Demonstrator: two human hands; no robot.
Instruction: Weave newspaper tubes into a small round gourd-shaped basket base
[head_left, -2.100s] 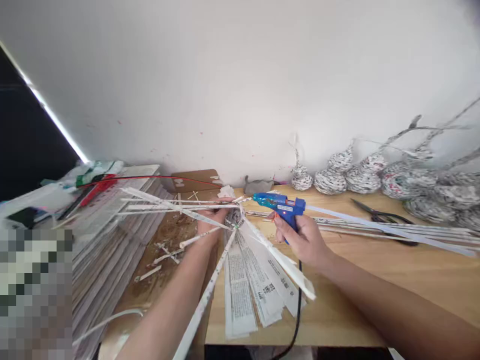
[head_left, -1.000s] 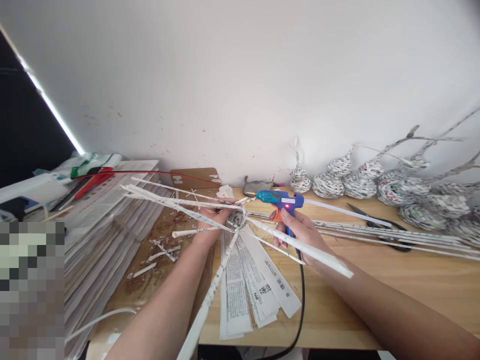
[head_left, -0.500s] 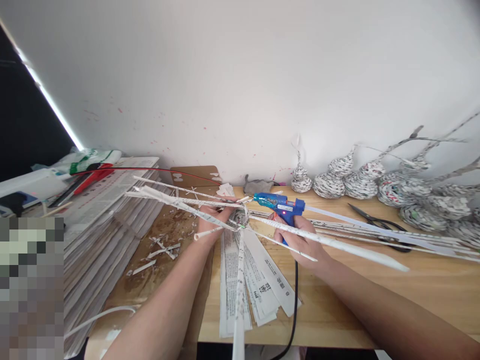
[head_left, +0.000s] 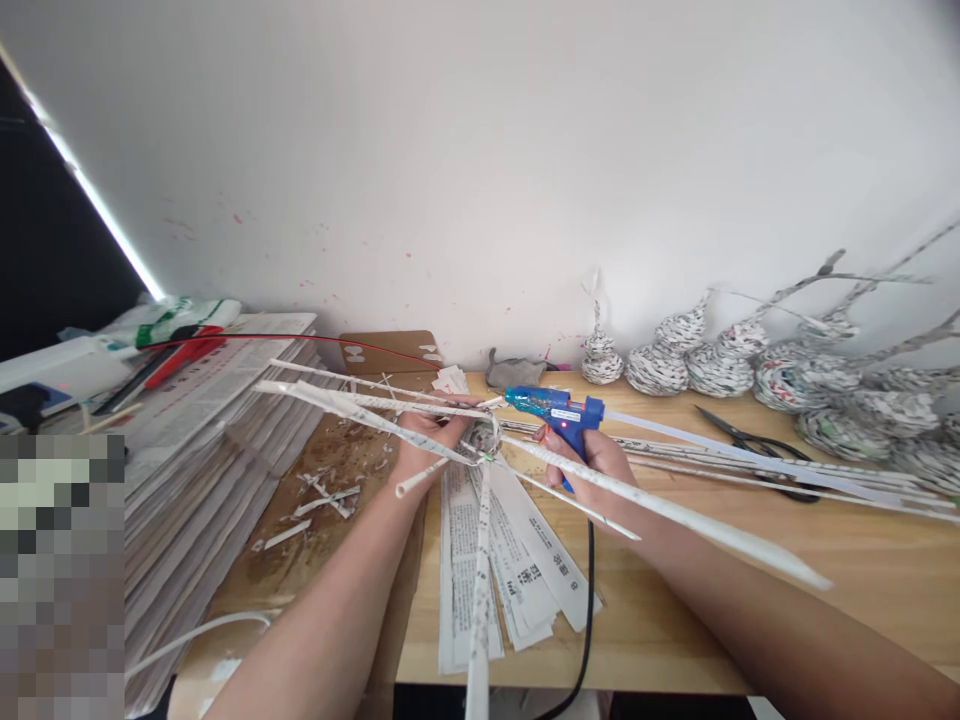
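Rolled newspaper tubes radiate from a small woven paper piece (head_left: 481, 437) in the middle of the view. My left hand (head_left: 429, 440) is closed round the left side of this piece, its fingers partly hidden behind the tubes. A blue glue gun (head_left: 566, 412) with a small red light is in my right hand (head_left: 592, 462), fingers wrapped round its handle. The nozzle points left, close to the upper rim of the woven piece. A long white glue stick (head_left: 675, 435) sticks out of the gun's back. Beneath lie printed newspaper strips (head_left: 525, 570).
Gourd-shaped woven paper pieces (head_left: 720, 370) line the wall at right. Black scissors (head_left: 750, 450) lie beside long paper tubes. Stacked newspaper (head_left: 217, 450) fills the left, with paper scraps (head_left: 322, 500) near it. A black cable (head_left: 590, 600) hangs over the table's front edge.
The woven piece has turned slightly, and the long tube on the right points lower. The glue gun has shifted slightly left, its nozzle still near the rim. Both hands keep their hold.
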